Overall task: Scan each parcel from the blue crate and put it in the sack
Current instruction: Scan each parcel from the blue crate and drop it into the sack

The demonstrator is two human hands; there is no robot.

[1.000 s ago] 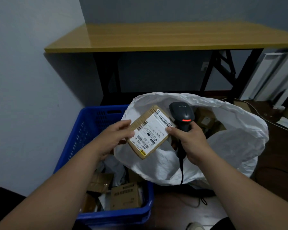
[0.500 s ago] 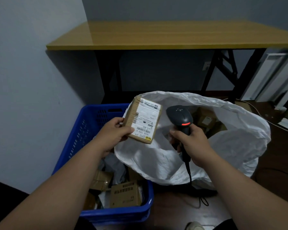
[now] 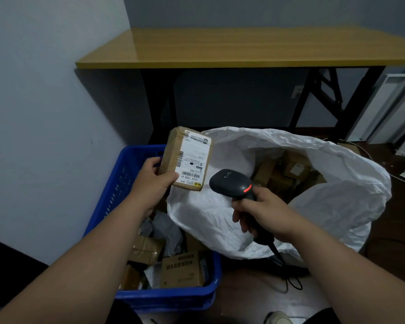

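My left hand point(image 3: 153, 181) grips a small brown cardboard parcel point(image 3: 187, 157) by its lower left corner, upright, its white barcode label facing me, above the far edge of the blue crate point(image 3: 117, 190). My right hand point(image 3: 262, 211) grips the handle of a black barcode scanner point(image 3: 230, 183), whose head with a red light points left toward the parcel, a short gap apart. The white sack point(image 3: 325, 183) stands open to the right of the crate, with several brown boxes point(image 3: 288, 169) inside. More parcels point(image 3: 180, 270) lie in the crate.
A wooden table point(image 3: 243, 47) on black legs stands behind the sack. A grey wall runs along the left, close to the crate. The scanner's black cable point(image 3: 288, 274) trails onto the dark floor. White panels point(image 3: 388, 108) lean at the right.
My left hand has lifted the parcel and turned it more upright. My right hand has let go of the parcel's corner, dropped lower and tilted the scanner head toward the label.
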